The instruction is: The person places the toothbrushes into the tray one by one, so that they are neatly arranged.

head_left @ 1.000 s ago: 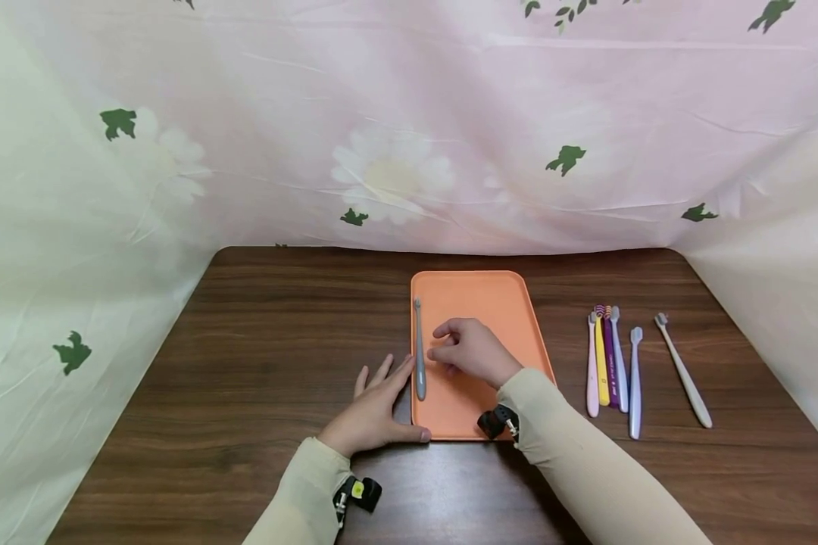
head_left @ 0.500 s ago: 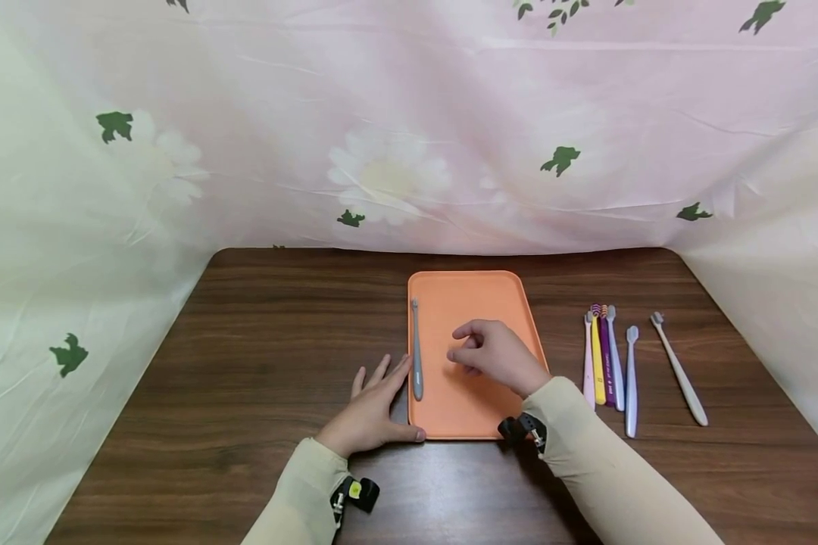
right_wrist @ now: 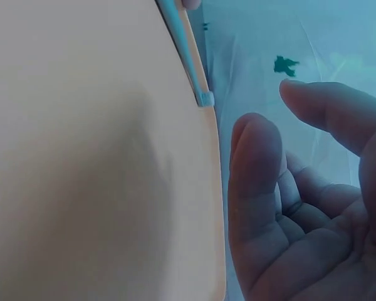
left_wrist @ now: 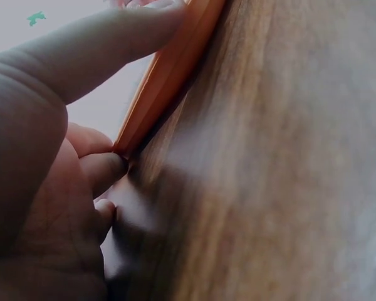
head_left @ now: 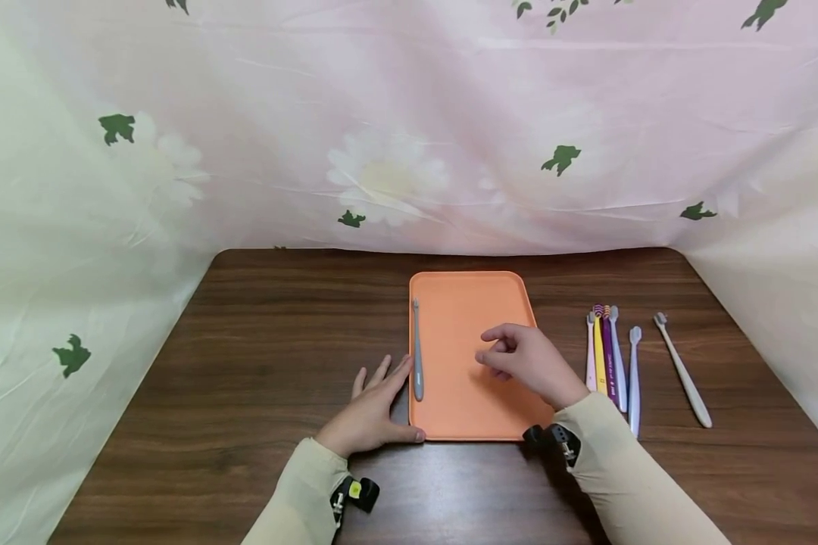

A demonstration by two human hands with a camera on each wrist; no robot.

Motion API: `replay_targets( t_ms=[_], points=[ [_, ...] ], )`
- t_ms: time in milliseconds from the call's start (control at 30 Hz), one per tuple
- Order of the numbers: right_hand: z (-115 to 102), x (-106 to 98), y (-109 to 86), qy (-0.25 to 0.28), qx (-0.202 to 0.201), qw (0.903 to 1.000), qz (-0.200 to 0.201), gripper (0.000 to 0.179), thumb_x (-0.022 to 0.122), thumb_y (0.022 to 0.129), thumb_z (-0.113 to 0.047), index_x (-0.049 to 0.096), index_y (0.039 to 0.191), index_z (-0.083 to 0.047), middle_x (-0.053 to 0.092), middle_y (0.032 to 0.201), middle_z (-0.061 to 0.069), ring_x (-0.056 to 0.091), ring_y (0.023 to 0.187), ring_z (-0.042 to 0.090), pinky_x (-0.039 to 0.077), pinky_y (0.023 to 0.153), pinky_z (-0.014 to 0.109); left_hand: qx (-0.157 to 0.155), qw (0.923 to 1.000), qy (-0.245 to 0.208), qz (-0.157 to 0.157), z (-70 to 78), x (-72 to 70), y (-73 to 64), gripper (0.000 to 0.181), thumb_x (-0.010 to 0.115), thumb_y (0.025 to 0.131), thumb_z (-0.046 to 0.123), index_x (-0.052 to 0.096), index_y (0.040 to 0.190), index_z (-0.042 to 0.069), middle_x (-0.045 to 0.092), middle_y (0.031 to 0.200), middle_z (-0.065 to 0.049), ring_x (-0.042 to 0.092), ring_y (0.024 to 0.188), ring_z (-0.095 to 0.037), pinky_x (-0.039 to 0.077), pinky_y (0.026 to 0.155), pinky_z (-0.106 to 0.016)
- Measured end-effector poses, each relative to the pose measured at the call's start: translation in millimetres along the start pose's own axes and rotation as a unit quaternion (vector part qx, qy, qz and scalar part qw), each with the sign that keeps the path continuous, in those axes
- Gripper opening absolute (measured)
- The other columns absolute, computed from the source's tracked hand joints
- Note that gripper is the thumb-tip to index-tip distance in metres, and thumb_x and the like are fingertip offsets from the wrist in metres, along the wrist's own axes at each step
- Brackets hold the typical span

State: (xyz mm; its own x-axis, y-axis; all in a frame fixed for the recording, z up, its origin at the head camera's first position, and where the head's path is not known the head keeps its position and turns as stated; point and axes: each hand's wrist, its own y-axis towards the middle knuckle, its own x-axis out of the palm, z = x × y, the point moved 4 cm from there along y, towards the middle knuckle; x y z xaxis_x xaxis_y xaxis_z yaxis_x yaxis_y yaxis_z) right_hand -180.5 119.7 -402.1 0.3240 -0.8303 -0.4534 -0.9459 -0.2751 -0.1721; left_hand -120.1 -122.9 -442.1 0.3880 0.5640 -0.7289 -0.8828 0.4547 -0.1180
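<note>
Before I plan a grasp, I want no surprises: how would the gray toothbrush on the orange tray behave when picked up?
The gray toothbrush likely stays stiff, since its handle looks straight. It is probably light, being so slim. Its rounded handle might roll if nudged, though the raised rim of the orange tray could limit that.

From the head, we look forward and down over the whole tray (head_left: 466,303) and the tabletop (head_left: 300,318) around it. From the left wrist, we look low and close along the tray's outer wall. From the right wrist, we face across the tray from close by, sharing the toothbrush (right_wrist: 180,37) beside its rim with the head view.
</note>
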Motion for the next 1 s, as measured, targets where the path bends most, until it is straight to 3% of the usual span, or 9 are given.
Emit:
replay_targets(
  t_ms=[467, 1000],
  points=[
    [18.7, -17.9, -10.9, -0.007, 0.007, 0.9998, 0.019, 0.049, 0.073, 0.080, -0.032, 0.059, 0.116, -0.001, 0.066, 0.084, 0.010, 0.064, 0.067, 0.024, 0.054, 0.061, 0.033, -0.004, 1.0000, -0.005, -0.005, 1.5, 0.5, 1.4, 0.110, 0.078, 0.069, 0.048, 0.010, 0.151, 0.022, 0.013, 0.154, 0.007, -0.003, 0.142, -0.020, -0.012, 0.107, -0.050],
    [24.6, -43.6, -30.2, -0.033, 0.019, 0.9984, 0.041, 0.048, 0.071, 0.082, -0.034, 0.058, 0.115, -0.002, 0.064, 0.087, 0.011, 0.064, 0.071, 0.026, 0.054, 0.063, 0.034, -0.009, 0.9999, -0.005, -0.007, 0.1, 1.7, 2.6, 0.110, 0.076, 0.069, 0.053, 0.009, 0.151, 0.023, 0.013, 0.154, 0.009, -0.003, 0.142, -0.019, -0.012, 0.107, -0.049]
  ],
)
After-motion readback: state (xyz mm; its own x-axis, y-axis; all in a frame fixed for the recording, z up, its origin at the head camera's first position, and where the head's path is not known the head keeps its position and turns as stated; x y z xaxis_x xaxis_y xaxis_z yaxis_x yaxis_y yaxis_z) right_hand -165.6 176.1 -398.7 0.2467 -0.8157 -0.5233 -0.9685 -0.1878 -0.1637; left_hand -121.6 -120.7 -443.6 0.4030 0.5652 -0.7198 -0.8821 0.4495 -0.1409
